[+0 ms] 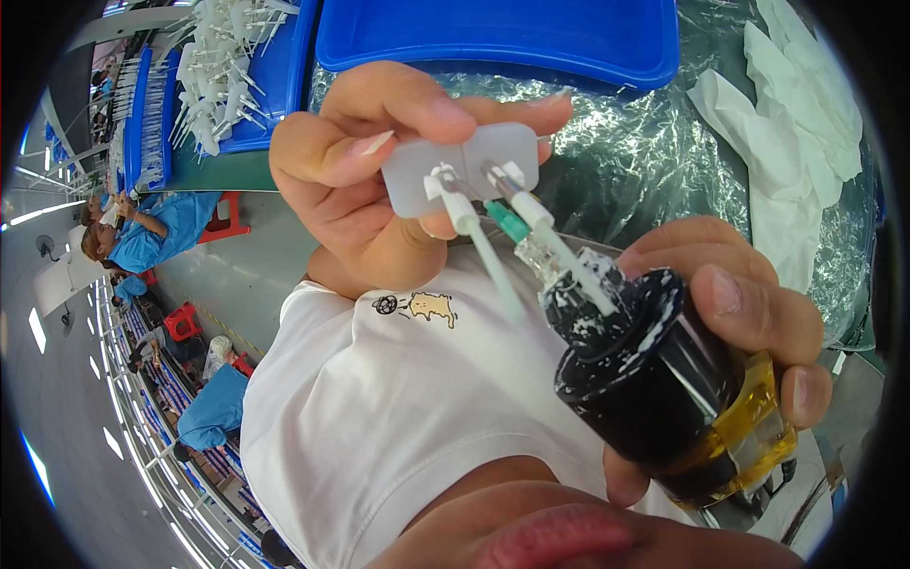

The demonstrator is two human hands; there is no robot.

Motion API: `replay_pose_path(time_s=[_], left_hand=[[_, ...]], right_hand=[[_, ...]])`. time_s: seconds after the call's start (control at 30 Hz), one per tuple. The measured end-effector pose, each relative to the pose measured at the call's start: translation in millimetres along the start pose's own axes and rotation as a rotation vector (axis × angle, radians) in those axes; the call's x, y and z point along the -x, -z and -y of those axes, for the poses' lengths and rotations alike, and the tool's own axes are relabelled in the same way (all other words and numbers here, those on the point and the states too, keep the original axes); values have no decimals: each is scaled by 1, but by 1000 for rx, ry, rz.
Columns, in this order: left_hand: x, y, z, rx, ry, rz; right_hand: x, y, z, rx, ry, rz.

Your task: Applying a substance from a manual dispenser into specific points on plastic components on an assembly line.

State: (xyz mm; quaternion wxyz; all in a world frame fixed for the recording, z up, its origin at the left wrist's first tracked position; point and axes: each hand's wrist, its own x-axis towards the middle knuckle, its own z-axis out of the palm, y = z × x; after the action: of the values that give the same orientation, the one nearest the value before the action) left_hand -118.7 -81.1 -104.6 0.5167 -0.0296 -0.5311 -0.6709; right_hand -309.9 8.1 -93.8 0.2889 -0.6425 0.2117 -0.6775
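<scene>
Between the thumb and fingers of my left hand is a translucent white plastic piece, made of two flat rounded tabs. Two thin white stems stick out of it toward me. My right hand wraps around a black cylindrical glue dispenser banded with yellow tape. Dried white residue cakes its top. The dispenser's green needle tip points at the plastic piece, close to the base of the right-hand stem. Whether the needle touches it I cannot tell.
Beyond my hands lies a blue tray on a table under clear plastic film. Crumpled white paper rests at right. Another blue tray at upper left carries many white stemmed parts. People in blue gowns sit farther left near red stools.
</scene>
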Motion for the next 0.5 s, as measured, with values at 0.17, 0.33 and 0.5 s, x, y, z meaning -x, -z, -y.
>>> replay_pose_path(time_s=[0.17,0.33,0.5], left_hand=[[-1,0,0,-44,-32,-27],[-2,0,3,-49,-53,-29],[-2,-2,0,-25,-9,-37]], right_hand=[[-1,-3,-2,-64,25,-22],[0,5,3,-96,-31,16],[2,-2,2,-89,-23,-24]])
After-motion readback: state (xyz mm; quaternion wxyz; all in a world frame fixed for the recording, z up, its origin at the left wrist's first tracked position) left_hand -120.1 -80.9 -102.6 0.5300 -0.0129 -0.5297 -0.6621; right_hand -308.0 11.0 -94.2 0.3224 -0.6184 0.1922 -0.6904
